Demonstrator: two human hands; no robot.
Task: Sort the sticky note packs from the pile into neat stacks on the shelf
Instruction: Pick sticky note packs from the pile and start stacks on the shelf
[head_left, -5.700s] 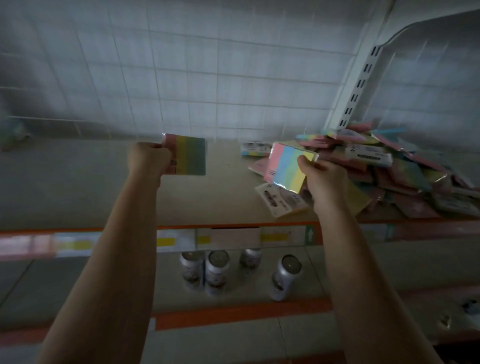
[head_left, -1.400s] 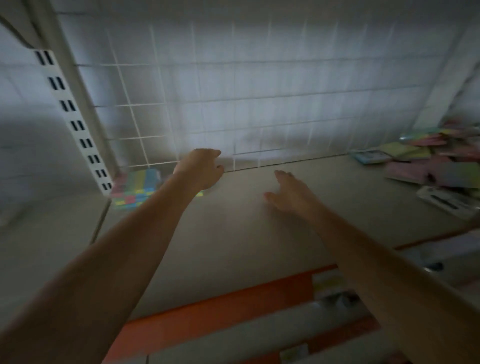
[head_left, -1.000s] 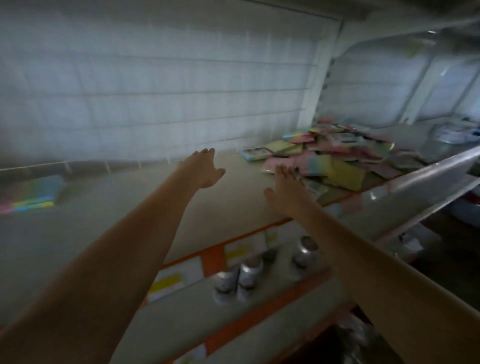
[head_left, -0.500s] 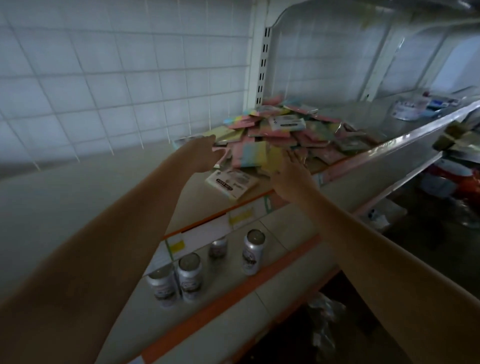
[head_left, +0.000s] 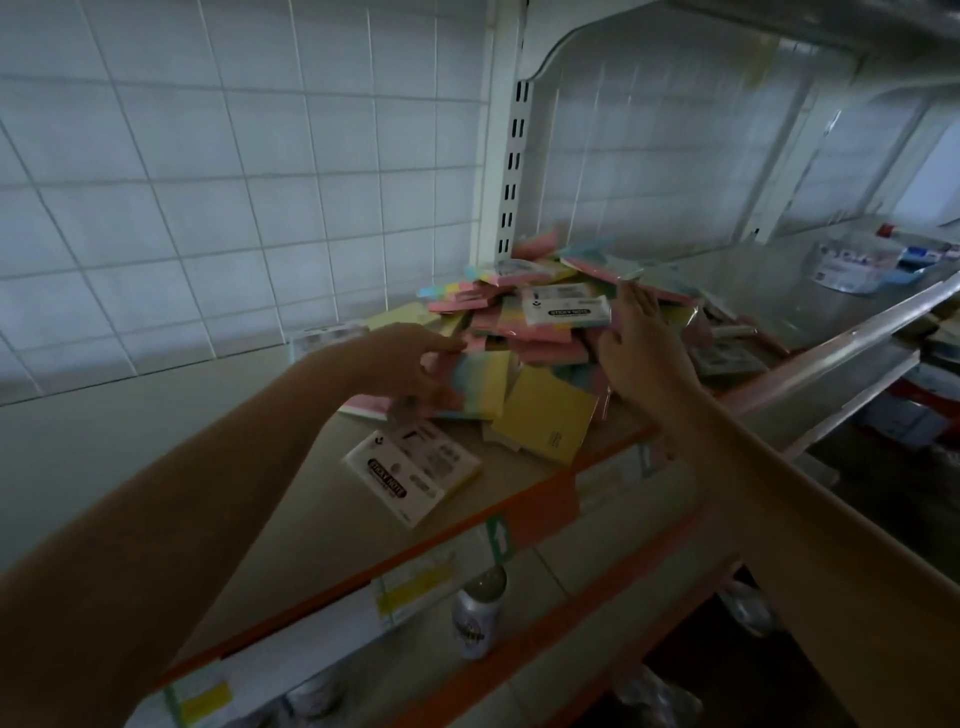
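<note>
A loose pile of sticky note packs (head_left: 540, 312), pink, yellow and pastel-striped, lies on the shelf (head_left: 249, 467) by the white upright. My left hand (head_left: 405, 364) pinches the left edge of a pastel-striped pack (head_left: 480, 382) at the pile's near side. My right hand (head_left: 641, 345) reaches into the pile with straight fingers, fingertips touching packs near a white-labelled pack (head_left: 566, 312). A yellow pack (head_left: 545, 410) lies between my hands. Another pack (head_left: 413, 467) lies label-up, apart from the pile, near the shelf's front edge.
A slotted white upright (head_left: 511, 156) and wire grid back panel stand behind the pile. The shelf's orange front edge (head_left: 550, 501) carries price labels. Cans (head_left: 475, 618) stand on the lower shelf. A tub of items (head_left: 857, 262) sits far right.
My view has swung right from the stack at the left end to the pile. Both hands have reached the pile, and my left hand has taken hold of a striped pack.
</note>
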